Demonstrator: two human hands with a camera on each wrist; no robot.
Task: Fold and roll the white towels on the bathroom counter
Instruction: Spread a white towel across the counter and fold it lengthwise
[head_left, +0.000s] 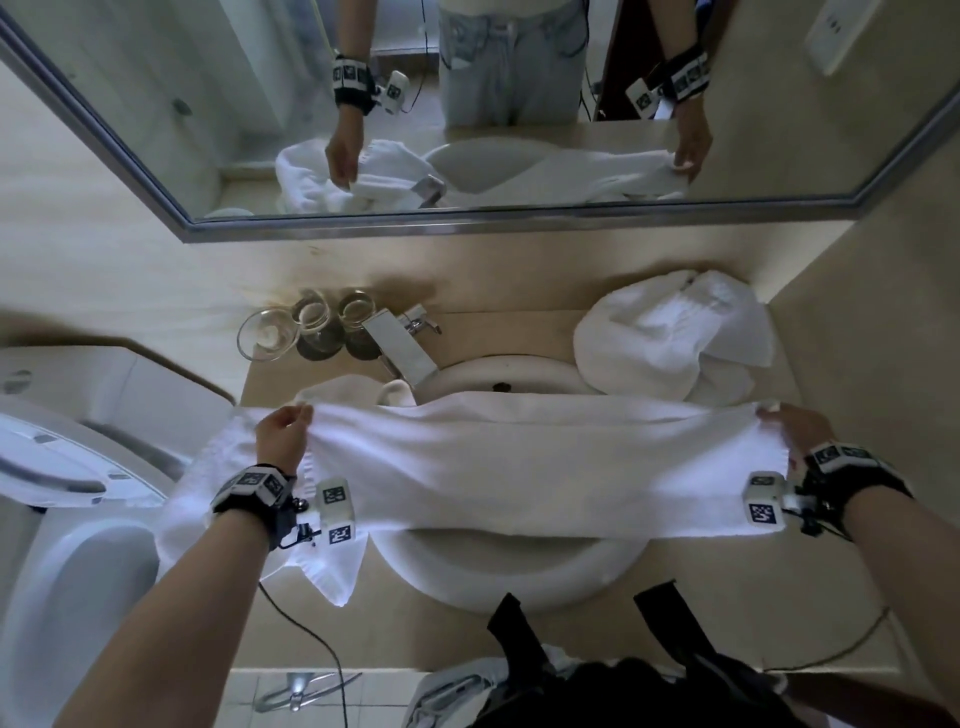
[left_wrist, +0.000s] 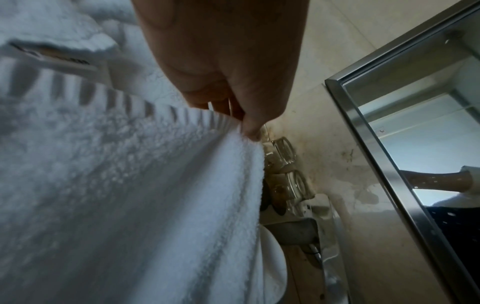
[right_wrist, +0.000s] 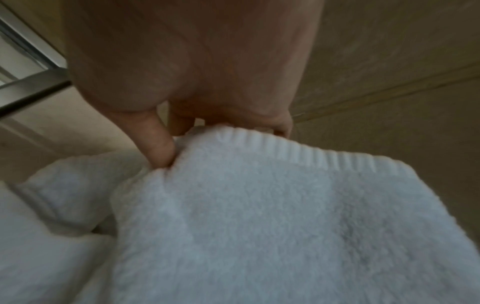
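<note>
Now we stretch a long white terry towel (head_left: 519, 467) flat across the round white basin (head_left: 519, 571).

We hold it at both ends so the band stays taut and its long edges line up before rolling. Our left hand (head_left: 280, 436) has its grip pinched shut on the far edge near the ribbed hem, thumb and fingertips (left_wrist: 250, 127) bunching the cloth; the end beyond it droops over the beige tabletop (head_left: 753, 597) edge. Our right hand (head_left: 795, 428) has fingers (right_wrist: 158, 144) curled tight round the other hem. We judge the fold done or nearly so, with rolling to come. A second crumpled white towel (head_left: 670, 343) waits at the far right corner, well clear of the chrome tap (head_left: 402, 343) and clear glass tumblers (head_left: 332, 327).
</note>
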